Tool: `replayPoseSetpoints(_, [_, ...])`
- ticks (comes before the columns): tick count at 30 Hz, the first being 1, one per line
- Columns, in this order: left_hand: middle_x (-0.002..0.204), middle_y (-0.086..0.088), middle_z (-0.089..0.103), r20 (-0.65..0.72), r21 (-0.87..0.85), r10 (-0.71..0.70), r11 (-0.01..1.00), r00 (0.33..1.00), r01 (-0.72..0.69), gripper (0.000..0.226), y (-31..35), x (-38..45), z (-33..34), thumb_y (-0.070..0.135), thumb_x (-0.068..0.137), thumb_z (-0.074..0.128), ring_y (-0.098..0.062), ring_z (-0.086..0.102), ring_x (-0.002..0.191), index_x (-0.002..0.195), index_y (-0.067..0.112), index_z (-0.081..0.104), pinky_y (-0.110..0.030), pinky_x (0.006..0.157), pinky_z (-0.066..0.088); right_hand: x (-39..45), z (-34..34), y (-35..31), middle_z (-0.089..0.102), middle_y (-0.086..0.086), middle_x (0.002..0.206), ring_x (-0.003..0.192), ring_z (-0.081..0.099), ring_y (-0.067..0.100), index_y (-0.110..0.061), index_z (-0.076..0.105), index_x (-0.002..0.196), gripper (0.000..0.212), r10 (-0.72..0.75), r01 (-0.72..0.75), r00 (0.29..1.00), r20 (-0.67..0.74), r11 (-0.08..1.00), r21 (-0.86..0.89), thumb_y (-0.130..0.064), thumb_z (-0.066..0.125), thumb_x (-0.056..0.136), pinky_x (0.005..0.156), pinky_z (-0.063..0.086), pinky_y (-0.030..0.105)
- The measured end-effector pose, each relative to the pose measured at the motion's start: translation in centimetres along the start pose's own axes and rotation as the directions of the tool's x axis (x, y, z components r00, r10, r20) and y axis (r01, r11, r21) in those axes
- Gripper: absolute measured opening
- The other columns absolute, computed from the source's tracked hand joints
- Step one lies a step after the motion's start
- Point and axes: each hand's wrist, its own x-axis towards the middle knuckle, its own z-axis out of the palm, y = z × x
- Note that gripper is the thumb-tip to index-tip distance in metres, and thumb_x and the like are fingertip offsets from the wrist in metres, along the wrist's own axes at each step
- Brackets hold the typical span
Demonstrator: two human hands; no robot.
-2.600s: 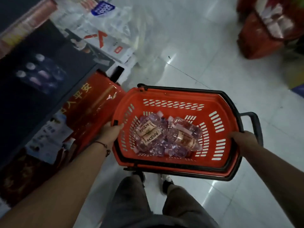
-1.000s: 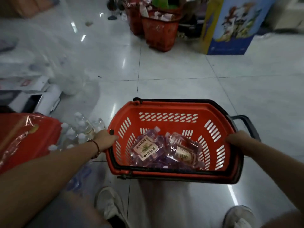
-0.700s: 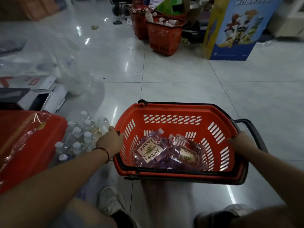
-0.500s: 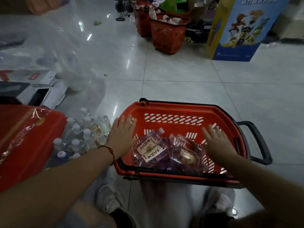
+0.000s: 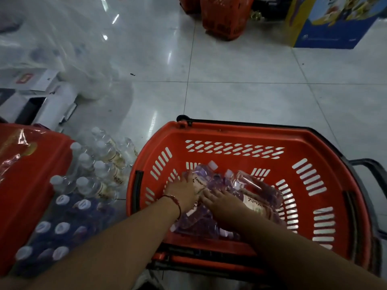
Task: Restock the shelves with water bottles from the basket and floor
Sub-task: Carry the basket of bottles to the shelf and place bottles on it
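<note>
Both hands (image 5: 184, 190) on crinkly plastic bottles (image 5: 259, 191), slotted basket (image 5: 234, 132).

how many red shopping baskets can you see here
2. One red basket sits in front of the person, holding the bottles; a second basket stands on the floor at the top, cut off by the frame. More may be hidden.
</note>
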Motion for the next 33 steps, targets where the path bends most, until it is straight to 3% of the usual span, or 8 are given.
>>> replayPoseSetpoints(7, [0.136,-0.012,0.055,-0.021,-0.306,-0.089,0.949,0.996,0.078,0.065,-0.4,3.5,0.1,0.034,0.090,0.068,-0.030,0.058,0.121,0.143,0.011,0.037,-0.041,0.102,0.048,2.7,1.2,1.2,0.029,0.009,0.158,0.141,0.032,0.030,-0.013,0.019,0.154,0.075,0.025,-0.017,0.985,-0.170,0.999,0.048,-0.025,0.058,0.091,0.115,0.028,0.046])
replayPoseSetpoints(10, [0.126,-0.010,0.061,0.058,-0.399,-0.089,0.911,0.994,0.105,0.065,-0.8,4.5,0.0,0.032,0.088,0.072,-0.028,0.063,0.111,0.141,0.014,0.039,-0.043,0.096,0.053,3.3,1.4,0.9,0.036,0.011,0.150,0.132,0.039,0.032,-0.011,0.021,0.152,0.074,0.065,-0.066,0.975,-0.213,0.998,0.000,-0.024,0.059,0.089,0.108,0.034,0.047])
replayPoseSetpoints(15, [0.120,-0.007,0.065,0.008,-0.368,-0.095,0.926,0.995,0.091,0.058,-0.9,4.5,-0.4,0.037,0.086,0.072,-0.026,0.064,0.108,0.133,0.016,0.045,-0.037,0.091,0.053,3.6,0.7,0.9,0.054,0.013,0.132,0.117,0.052,0.031,-0.009,0.043,0.139,0.065,0.083,-0.114,0.970,-0.229,0.985,-0.128,-0.029,0.067,0.082,0.093,0.044,0.042])
replayPoseSetpoints(19, [0.112,-0.005,0.067,-0.091,-0.325,-0.122,0.942,0.988,0.087,0.063,-1.4,2.7,-1.4,0.047,0.081,0.076,-0.025,0.066,0.101,0.124,0.013,0.045,-0.033,0.080,0.052,3.3,-0.2,1.8,0.054,0.011,0.127,0.111,0.053,0.029,-0.012,0.051,0.136,0.072,-0.044,-0.009,0.972,-0.230,0.975,-0.224,-0.036,0.077,0.073,0.090,0.046,0.042])
replayPoseSetpoints(22, [0.105,0.000,0.064,-0.127,-0.299,-0.135,0.950,0.983,0.092,0.072,-2.2,0.2,-3.4,0.064,0.074,0.074,-0.021,0.065,0.093,0.119,0.015,0.045,-0.031,0.070,0.048,1.5,-2.3,2.4,0.062,0.007,0.114,0.098,0.058,0.026,-0.017,0.065,0.121,0.081,-0.122,0.051,0.968,-0.218,0.951,-0.305,-0.053,0.086,0.052,0.077,0.051,0.041])
replayPoseSetpoints(24, [0.100,0.004,0.063,-0.135,-0.319,-0.148,0.943,0.980,0.099,0.071,-2.5,-2.1,-5.2,0.071,0.072,0.070,-0.017,0.062,0.085,0.115,0.020,0.048,-0.030,0.068,0.049,-0.1,-3.9,2.8,0.059,0.007,0.119,0.101,0.056,0.026,-0.018,0.063,0.124,0.077,-0.171,0.081,0.949,-0.264,0.944,-0.320,-0.044,0.086,0.054,0.079,0.052,0.041])
replayPoseSetpoints(27, [0.092,0.010,0.069,-0.125,-0.551,-0.164,0.832,0.979,0.069,0.056,-2.8,-6.3,-8.0,0.066,0.071,0.073,-0.010,0.069,0.078,0.107,0.029,0.052,-0.035,0.069,0.061,-4.2,-7.8,3.6,0.051,0.007,0.128,0.110,0.051,0.026,-0.018,0.055,0.132,0.077,-0.159,0.085,0.923,-0.351,0.973,-0.216,-0.026,0.084,0.062,0.092,0.052,0.044])
replayPoseSetpoints(33, [0.099,0.006,0.073,-0.220,-0.913,-0.200,0.386,0.955,-0.129,0.042,-3.9,-15.2,-12.4,0.043,0.086,0.072,-0.007,0.074,0.077,0.120,0.029,0.051,-0.028,0.069,0.059,-14.7,-16.1,3.9,0.036,0.005,0.152,0.136,0.038,0.023,-0.021,0.032,0.150,0.083,0.041,-0.076,0.878,-0.478,0.996,-0.055,-0.049,0.070,0.082,0.108,0.039,0.036])
